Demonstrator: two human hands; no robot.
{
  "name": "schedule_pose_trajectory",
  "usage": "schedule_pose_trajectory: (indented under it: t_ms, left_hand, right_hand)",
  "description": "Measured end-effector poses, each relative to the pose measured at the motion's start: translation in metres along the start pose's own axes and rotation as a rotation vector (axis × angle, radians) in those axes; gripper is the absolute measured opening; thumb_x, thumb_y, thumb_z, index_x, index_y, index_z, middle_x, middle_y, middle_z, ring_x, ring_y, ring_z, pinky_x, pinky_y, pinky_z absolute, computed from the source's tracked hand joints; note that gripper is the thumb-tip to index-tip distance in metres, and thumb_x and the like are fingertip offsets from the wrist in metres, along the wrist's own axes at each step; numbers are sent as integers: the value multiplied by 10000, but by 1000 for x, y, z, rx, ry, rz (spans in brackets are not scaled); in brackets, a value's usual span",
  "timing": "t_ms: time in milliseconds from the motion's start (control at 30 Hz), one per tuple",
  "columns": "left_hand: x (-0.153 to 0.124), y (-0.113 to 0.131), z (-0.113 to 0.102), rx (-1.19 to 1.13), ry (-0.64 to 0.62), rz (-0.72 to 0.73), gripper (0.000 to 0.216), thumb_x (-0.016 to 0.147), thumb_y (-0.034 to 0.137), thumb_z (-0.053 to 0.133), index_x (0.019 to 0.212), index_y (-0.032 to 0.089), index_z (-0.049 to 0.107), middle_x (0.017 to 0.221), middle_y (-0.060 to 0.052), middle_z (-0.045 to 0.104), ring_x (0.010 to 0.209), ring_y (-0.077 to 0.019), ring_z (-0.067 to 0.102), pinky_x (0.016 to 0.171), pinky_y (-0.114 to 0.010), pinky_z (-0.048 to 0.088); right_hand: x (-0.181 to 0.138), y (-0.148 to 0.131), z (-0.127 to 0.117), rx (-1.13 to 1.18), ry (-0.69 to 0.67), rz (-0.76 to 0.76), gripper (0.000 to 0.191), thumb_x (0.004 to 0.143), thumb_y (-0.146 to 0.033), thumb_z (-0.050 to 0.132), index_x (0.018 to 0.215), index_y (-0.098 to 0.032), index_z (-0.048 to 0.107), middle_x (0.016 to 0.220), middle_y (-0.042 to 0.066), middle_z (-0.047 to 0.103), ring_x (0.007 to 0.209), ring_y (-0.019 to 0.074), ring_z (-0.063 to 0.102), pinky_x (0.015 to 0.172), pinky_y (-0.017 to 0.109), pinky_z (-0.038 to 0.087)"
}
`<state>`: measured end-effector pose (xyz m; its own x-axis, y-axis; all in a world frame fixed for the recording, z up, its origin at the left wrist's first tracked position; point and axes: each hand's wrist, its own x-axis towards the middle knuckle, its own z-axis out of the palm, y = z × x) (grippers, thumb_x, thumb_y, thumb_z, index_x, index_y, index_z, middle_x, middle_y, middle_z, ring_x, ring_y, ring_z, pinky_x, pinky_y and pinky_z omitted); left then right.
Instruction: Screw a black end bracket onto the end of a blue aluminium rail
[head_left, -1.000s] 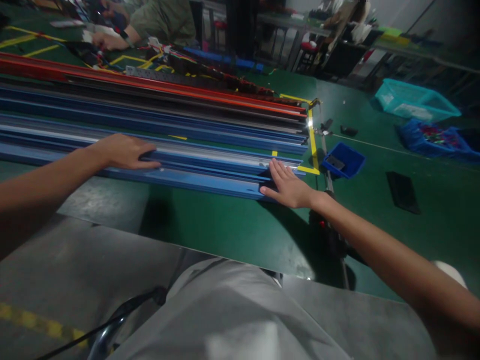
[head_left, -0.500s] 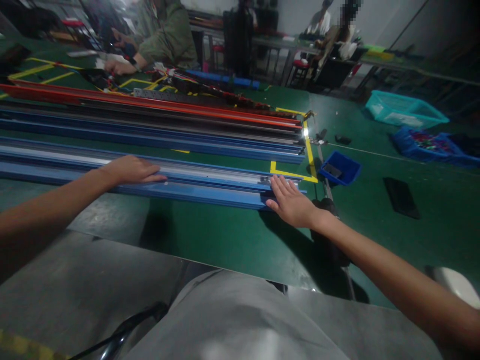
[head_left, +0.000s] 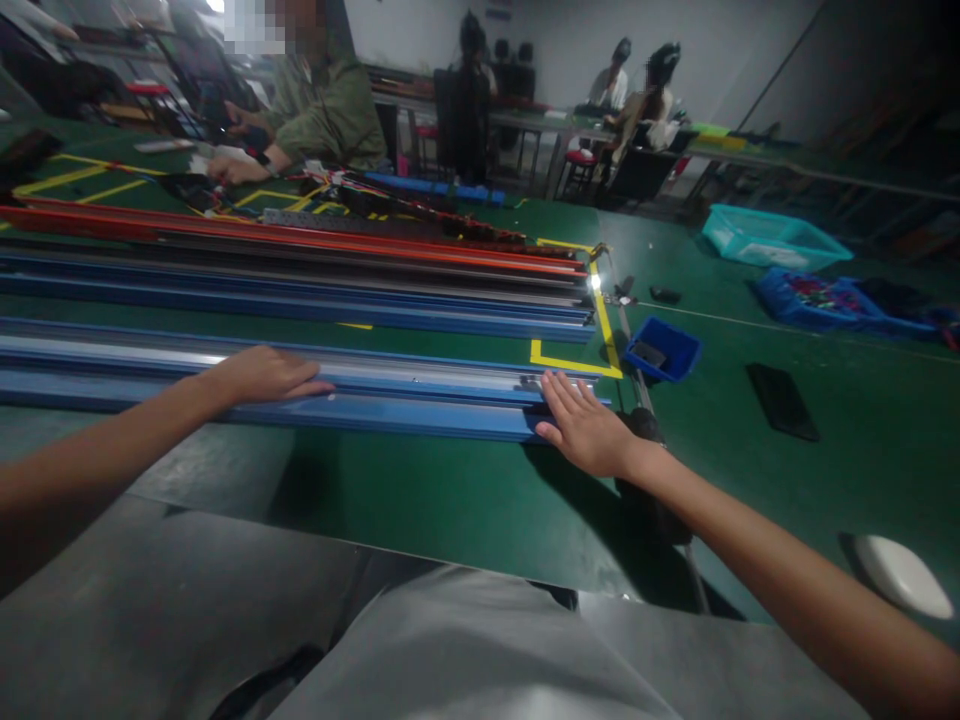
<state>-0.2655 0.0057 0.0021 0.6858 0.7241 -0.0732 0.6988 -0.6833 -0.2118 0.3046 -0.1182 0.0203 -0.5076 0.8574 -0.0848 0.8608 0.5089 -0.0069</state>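
Right hand (head_left: 589, 428) spread flat on long, blue-and-silver metal rails (head_left: 431, 412)
It grips nothing; at its nine o'clock, the left hand (head_left: 266, 375) rests partly curled, its hold unclear.

Open tabletop (head_left: 435, 505) fronts the near blue rails (head_left: 435, 416), which bar low passage forward.

The room is dimly lit, and 1 bright light (head_left: 216, 5) is caught at the top left edge. Pale sheen is thrown along the blue rails (head_left: 450, 412), and a white glint is shown on the yellow tape (head_left: 577, 367). Dark shadow is cast on the surface (head_left: 435, 510) below the right hand (head_left: 589, 428). The background is softened, the top right corner is darkened, and the frame's edges are stretched
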Motion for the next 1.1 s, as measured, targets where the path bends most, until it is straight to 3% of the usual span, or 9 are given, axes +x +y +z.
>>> schedule_pose_trajectory:
  t_ms: [167,367,533,700,833,933,1100]
  left_hand:
    - [0,10,0,-39,20,-17,799,1057,820,219,825,214,685,692,-106,686,626,-218,625,650,-338,525]
    - [4,16,0,-36,-55,-31,580,1054,691,384,834,262,705,723,-96,717,678,-246,697,670,-340,538]
    - [14,18,-10,-7,-43,7,533,1043,634,426,949,233,765,872,-132,789,784,-272,743,693,-349,539]
    - [40,-1,-29,50,89,-105,557,1072,580,378,979,193,768,940,-169,773,911,-318,741,825,-427,569]
    - [66,-24,-36,67,157,-182,608,1105,518,296,1146,121,754,1185,-247,762,1146,-369,720,1030,-499,533]
    - [76,-36,-28,52,151,-226,647,1091,553,304,1238,104,746,1251,-254,762,1197,-390,710,1032,-496,532]
    - [77,-44,-4,-12,119,-303,775,1071,606,255,1435,65,674,1386,-272,731,1272,-417,691,1053,-517,534]
  right_hand:
    - [-9,9,4,-12,-10,-13,859,1173,-592,272,1762,34,272,1806,276,241,1699,441,214,1384,635,249]
    - [-16,20,9,20,34,-58,849,1172,-604,310,1818,-85,127,1816,236,261,1703,408,215,1383,648,251]
    - [-13,33,-5,79,-43,-108,866,1165,-645,316,1809,-79,190,1816,233,274,1701,391,234,1383,599,282]
    - [8,66,-26,96,51,25,865,1164,-636,315,1810,-79,171,1838,227,209,1719,384,151,1382,631,242]
    - [37,94,-35,94,74,242,849,1155,-551,379,1796,-34,174,1843,244,191,1725,377,137,1395,609,184]
    - [55,108,-37,91,78,309,800,1156,-488,374,1765,16,248,1821,282,244,1717,403,171,1389,620,195]
    - [81,111,-28,91,59,320,744,1155,-507,384,1731,-37,385,1789,255,366,1699,381,293,1379,554,288]
